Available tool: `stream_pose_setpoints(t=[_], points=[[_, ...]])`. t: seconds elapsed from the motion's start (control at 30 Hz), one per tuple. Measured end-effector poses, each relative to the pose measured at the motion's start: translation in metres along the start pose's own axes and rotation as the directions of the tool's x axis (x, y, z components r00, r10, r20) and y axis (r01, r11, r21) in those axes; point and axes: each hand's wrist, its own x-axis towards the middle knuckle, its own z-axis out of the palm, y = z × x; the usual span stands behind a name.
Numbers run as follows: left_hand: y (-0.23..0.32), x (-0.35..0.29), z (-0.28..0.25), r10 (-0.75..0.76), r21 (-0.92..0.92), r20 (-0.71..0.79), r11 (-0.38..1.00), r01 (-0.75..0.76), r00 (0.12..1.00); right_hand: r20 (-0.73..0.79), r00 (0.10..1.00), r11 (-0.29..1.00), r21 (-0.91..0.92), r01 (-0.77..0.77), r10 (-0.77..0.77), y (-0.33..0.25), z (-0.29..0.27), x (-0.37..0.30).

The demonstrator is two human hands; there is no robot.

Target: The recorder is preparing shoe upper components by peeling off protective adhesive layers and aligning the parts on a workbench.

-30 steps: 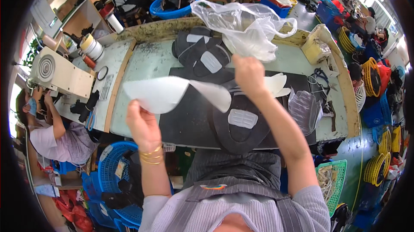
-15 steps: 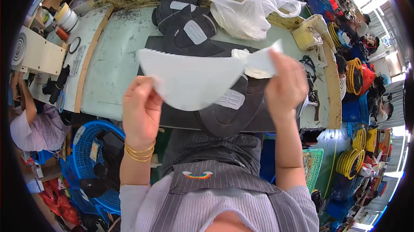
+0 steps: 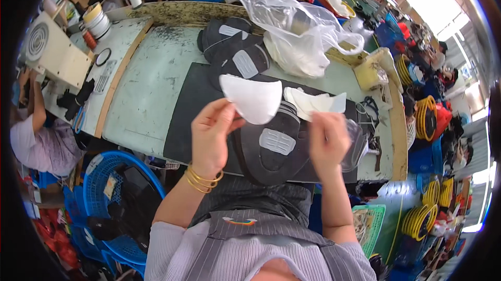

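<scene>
A small white half-round sheet [image 3: 251, 98] is pinched at its left edge between the thumb and fingers of my left hand [image 3: 211, 135]. Below it on the black mat [image 3: 180, 119] lies a black curved padded piece [image 3: 261, 161] with a grey ribbed patch [image 3: 277, 141]. My right hand [image 3: 330, 140] is blurred, its fingers curled, just in front of a thin pale sheet [image 3: 334, 104]. Whether the fingers still grip that sheet I cannot tell. More white pieces [image 3: 300, 102] lie under and beside it.
Similar black pieces [image 3: 242, 62] are stacked behind the mat, beside a clear plastic bag [image 3: 302, 36]. Scissors [image 3: 369, 109] lie at the right. A blue basket [image 3: 94, 176] stands at lower left, a green one [image 3: 378, 223] at lower right. Another person [image 3: 47, 140] sits at the left.
My hands have come away from the raised white sheet, which now sits smaller in view in my left hand alone. My right hand has lowered, with the thin pale sheet now by the white pieces.
</scene>
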Motion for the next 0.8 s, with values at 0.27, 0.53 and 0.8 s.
stream_pose_setpoints(t=[0.27, 0.53, 0.8], points=[[-0.015, -0.024, 0.029, 0.110, 0.236, 0.225, 0.958, -0.164, 0.968, 0.138, 0.974, 0.984, 0.050, 0.173, -0.179, -0.034, 0.021, 0.006], [-0.026, -0.032, 0.052, -0.109, 0.172, 0.391, 0.984, 0.044, 0.914, 0.342, 0.841, 0.653, 0.530, -0.541, 0.418, -0.021, 0.001, -0.024], [-0.001, -0.013, -0.015, -0.271, 0.086, 0.127, 0.961, 0.262, 0.954, 0.687, 0.580, -0.299, 0.720, -0.626, 0.439, 0.018, -0.113, -0.101]])
